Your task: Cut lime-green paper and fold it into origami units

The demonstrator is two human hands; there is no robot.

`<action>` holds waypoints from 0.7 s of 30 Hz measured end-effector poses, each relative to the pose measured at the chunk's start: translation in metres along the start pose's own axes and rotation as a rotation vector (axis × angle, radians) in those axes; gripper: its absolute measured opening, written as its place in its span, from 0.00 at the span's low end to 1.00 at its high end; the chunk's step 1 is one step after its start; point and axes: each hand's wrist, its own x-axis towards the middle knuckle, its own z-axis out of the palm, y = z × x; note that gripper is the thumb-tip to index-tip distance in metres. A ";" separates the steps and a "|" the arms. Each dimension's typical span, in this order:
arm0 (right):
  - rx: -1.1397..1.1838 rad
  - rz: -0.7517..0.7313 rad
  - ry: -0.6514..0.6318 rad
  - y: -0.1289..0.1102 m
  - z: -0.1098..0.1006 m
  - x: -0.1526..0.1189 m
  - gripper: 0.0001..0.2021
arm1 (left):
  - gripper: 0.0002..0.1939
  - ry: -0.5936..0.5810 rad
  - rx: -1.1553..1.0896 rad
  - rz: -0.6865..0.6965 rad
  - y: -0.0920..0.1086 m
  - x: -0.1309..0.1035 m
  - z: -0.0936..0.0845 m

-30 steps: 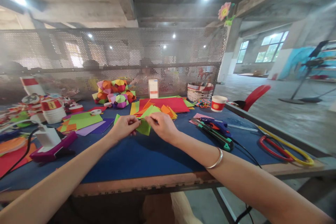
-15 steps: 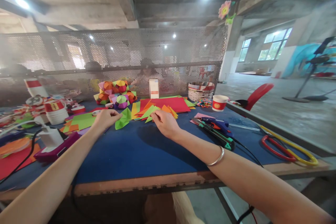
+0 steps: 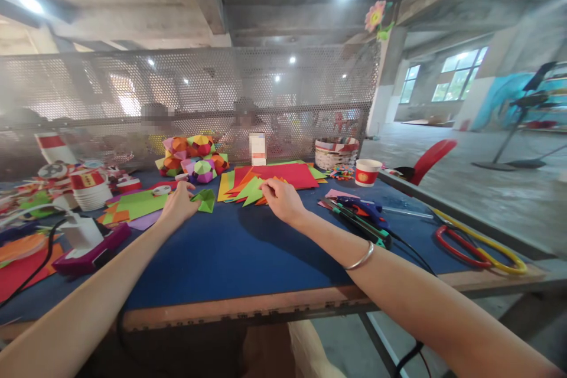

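My left hand point(image 3: 178, 204) is over the left middle of the table, with its fingertips closed on the edge of a green folded paper piece point(image 3: 205, 201). The piece has creases and stands partly raised off the blue mat. My right hand point(image 3: 281, 199) pinches at the right side of a light green folded paper piece point(image 3: 250, 191), which lies on a pile of orange and yellow folded pieces. Those fingertips partly cover what they grip. Behind the pile is a red paper sheet point(image 3: 287, 176) on top of other coloured sheets.
Left are a purple power strip point(image 3: 91, 255), stacked paper cups point(image 3: 92, 189) and a green sheet point(image 3: 144, 205). Colourful paper balls point(image 3: 201, 171) and a woven basket point(image 3: 335, 155) stand at the back. A utility knife point(image 3: 361, 223), scissors point(image 3: 465, 246) and paper cup point(image 3: 367, 174) lie right.
My left hand has shifted slightly right against the green folded piece, which now looks turned and lower. My right hand stays over the pile with little movement. The view has shifted slightly.
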 end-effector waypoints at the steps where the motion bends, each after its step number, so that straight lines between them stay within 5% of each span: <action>1: -0.005 0.009 0.004 0.004 0.000 0.002 0.11 | 0.20 0.006 0.003 -0.007 -0.001 0.001 0.000; 6: -0.057 0.043 -0.009 0.021 0.002 0.008 0.12 | 0.27 0.072 0.017 0.018 0.003 -0.005 -0.001; 11: -0.102 0.073 -0.032 0.031 0.007 0.013 0.12 | 0.19 0.271 -0.216 0.379 0.031 -0.026 0.000; 13: -0.105 0.101 -0.048 0.034 0.008 0.015 0.12 | 0.17 0.151 -0.397 0.381 0.048 -0.033 0.003; 16: -0.089 0.151 -0.079 0.038 0.011 0.018 0.13 | 0.15 -0.191 -0.621 0.122 0.073 -0.035 0.011; 21: -0.025 0.204 -0.119 0.042 0.016 0.018 0.13 | 0.10 -0.373 -0.673 -0.066 0.095 -0.021 0.027</action>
